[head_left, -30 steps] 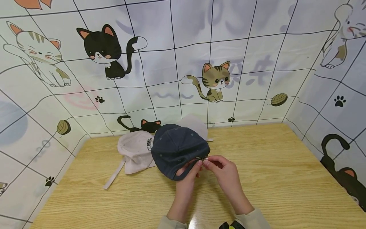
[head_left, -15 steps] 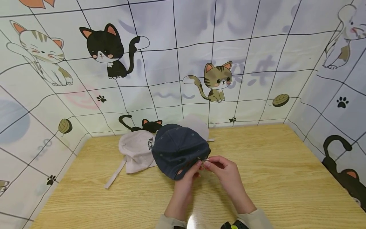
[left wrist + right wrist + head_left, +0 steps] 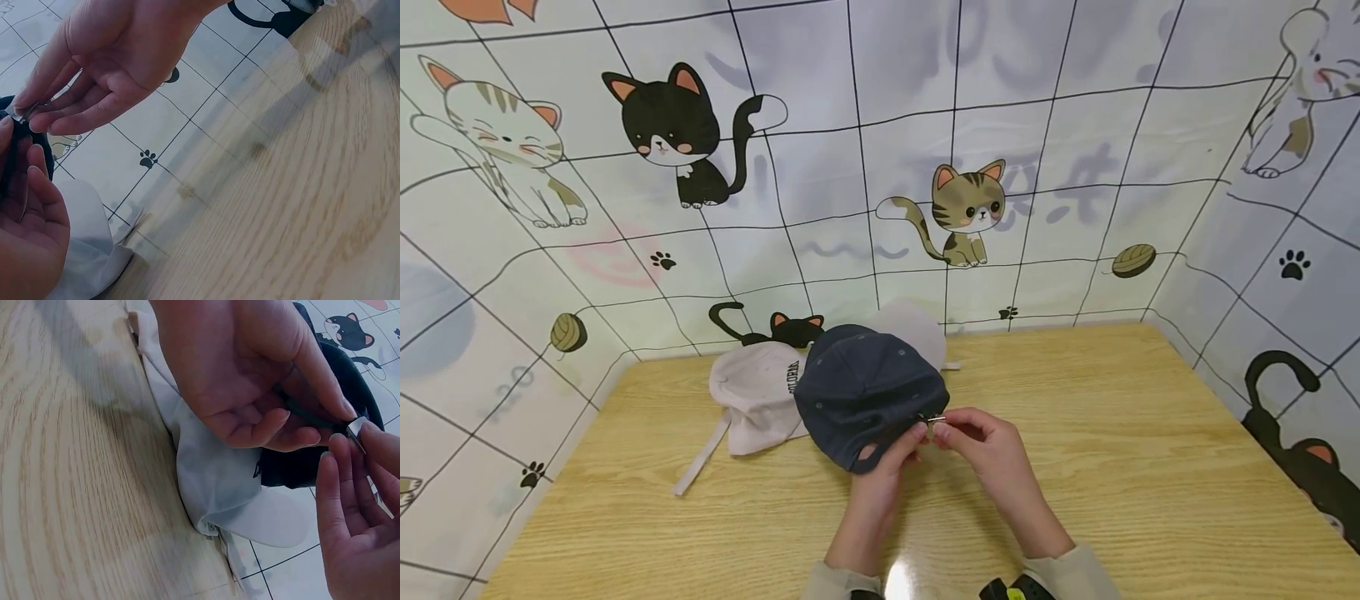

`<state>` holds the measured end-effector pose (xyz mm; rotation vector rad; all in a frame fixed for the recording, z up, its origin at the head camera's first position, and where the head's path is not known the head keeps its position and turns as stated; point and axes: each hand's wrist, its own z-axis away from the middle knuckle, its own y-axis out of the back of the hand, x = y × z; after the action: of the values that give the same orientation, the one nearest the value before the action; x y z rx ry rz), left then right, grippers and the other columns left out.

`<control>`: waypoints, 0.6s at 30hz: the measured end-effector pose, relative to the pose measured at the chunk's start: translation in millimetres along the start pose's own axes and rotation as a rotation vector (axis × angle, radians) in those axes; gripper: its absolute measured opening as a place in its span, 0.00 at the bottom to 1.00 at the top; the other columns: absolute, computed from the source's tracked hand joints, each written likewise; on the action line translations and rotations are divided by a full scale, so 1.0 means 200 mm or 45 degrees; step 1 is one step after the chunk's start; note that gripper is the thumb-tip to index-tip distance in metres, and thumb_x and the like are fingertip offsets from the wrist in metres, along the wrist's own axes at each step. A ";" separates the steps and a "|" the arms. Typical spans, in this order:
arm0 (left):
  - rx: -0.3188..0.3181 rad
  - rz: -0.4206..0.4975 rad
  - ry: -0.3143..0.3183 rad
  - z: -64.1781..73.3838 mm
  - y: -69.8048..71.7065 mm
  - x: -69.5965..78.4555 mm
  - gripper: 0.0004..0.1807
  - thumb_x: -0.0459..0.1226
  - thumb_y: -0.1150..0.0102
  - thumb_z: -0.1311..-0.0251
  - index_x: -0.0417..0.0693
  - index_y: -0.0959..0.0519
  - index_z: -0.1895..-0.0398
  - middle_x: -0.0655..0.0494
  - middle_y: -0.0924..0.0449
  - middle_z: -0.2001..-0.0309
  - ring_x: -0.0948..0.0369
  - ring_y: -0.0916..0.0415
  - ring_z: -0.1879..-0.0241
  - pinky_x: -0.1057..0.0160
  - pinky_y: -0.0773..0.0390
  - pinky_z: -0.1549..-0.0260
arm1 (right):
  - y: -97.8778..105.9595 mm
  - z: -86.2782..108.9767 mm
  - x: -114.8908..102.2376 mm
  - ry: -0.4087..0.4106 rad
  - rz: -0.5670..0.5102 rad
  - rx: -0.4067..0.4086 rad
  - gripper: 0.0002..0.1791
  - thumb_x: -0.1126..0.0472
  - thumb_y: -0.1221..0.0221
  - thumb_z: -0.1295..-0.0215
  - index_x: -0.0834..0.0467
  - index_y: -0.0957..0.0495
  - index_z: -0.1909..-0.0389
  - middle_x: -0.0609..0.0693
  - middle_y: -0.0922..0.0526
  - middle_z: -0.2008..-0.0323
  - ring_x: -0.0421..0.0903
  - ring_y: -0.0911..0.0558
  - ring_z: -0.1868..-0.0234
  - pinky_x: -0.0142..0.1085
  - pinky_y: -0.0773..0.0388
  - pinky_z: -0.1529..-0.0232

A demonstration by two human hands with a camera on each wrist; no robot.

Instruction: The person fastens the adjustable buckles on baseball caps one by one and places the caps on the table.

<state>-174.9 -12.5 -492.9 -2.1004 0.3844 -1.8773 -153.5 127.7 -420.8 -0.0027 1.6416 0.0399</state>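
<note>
A navy baseball cap (image 3: 865,375) is tilted up off the table, its back opening towards me. My left hand (image 3: 878,479) pinches the cap's back strap (image 3: 306,414) between thumb and fingers at the lower right of the opening. Close beside it, my right hand (image 3: 992,450) pinches a small metal buckle (image 3: 357,427) at the strap's end. In the left wrist view the fingertips of both hands nearly meet around this buckle. How the strap runs through the buckle is hidden by the fingers.
Behind the navy cap lies a pale cap (image 3: 760,392) with dark lettering, its loose strap (image 3: 702,456) stretched along the wooden table (image 3: 1150,467). Another pale rounded piece (image 3: 917,325) shows at the back. Cat-printed cloth walls (image 3: 1075,150) enclose the table's back and sides.
The navy cap and left hand have shifted slightly left. More of the metal buckle shows between the hands, while the right hand's pinch stays much the same. The pale cap stays put.
</note>
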 end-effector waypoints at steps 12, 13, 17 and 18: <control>0.036 -0.003 -0.003 -0.03 0.03 -0.09 0.17 0.42 0.36 0.52 0.41 0.22 0.61 0.44 0.22 0.69 0.50 0.25 0.67 0.60 0.26 0.73 | 0.00 0.00 0.00 0.005 0.019 0.010 0.16 0.54 0.34 0.52 0.61 0.22 0.68 0.54 0.20 0.71 0.48 0.20 0.67 0.41 0.24 0.62; 0.035 -0.012 -0.008 -0.03 0.02 -0.09 0.17 0.42 0.36 0.52 0.41 0.22 0.61 0.44 0.22 0.69 0.51 0.25 0.67 0.60 0.26 0.74 | 0.00 0.00 0.00 0.000 0.020 0.021 0.16 0.53 0.34 0.53 0.61 0.22 0.68 0.54 0.20 0.71 0.48 0.20 0.67 0.40 0.24 0.62; 0.042 -0.034 -0.020 -0.03 0.02 -0.09 0.17 0.43 0.36 0.51 0.42 0.22 0.61 0.45 0.23 0.69 0.51 0.26 0.67 0.58 0.25 0.74 | -0.01 0.00 0.00 -0.019 0.017 0.078 0.17 0.54 0.33 0.54 0.61 0.21 0.67 0.54 0.19 0.71 0.48 0.20 0.69 0.41 0.23 0.63; 0.046 -0.036 -0.024 -0.03 0.02 -0.09 0.17 0.43 0.36 0.51 0.42 0.22 0.61 0.45 0.23 0.69 0.51 0.26 0.67 0.58 0.25 0.74 | -0.02 0.00 0.00 -0.021 0.017 0.091 0.17 0.54 0.33 0.54 0.61 0.21 0.67 0.54 0.19 0.71 0.48 0.20 0.69 0.40 0.23 0.64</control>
<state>-183.7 -10.2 -511.0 -2.1095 0.3160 -1.8645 -154.2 124.4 -420.1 0.0634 1.6259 -0.0087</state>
